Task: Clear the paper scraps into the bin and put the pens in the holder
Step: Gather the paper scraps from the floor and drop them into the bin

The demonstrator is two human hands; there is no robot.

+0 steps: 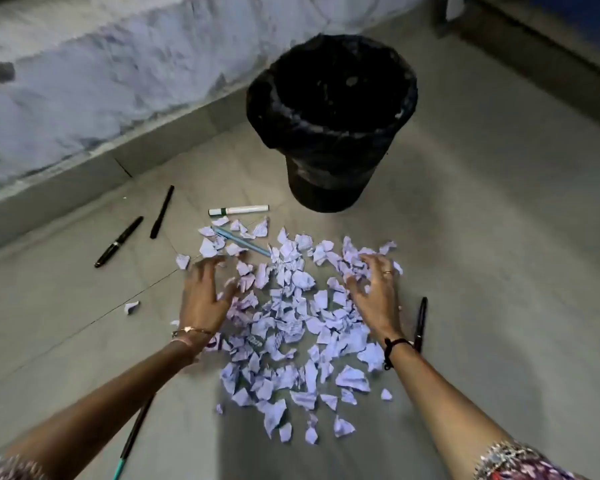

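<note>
A wide pile of torn white paper scraps (288, 327) lies on the floor in front of a black bin (329, 123) lined with a black bag. My left hand (205, 292) rests on the pile's left edge, fingers spread. On the right edge my right hand (371, 289) has its fingers curled into the scraps. Two black pens (118, 241) (161, 212) lie to the left, and a white marker (238, 210) lies near the bin. A light blue pen (243, 242) sits among the scraps. Another black pen (420, 322) lies beside my right wrist. No pen holder is visible.
A thin dark stick with a teal end (132, 438) lies under my left forearm. A stray scrap (131, 307) sits left of the pile. A raised ledge and a stained wall (84, 81) run along the left. Bare tiled floor (499, 237) extends to the right.
</note>
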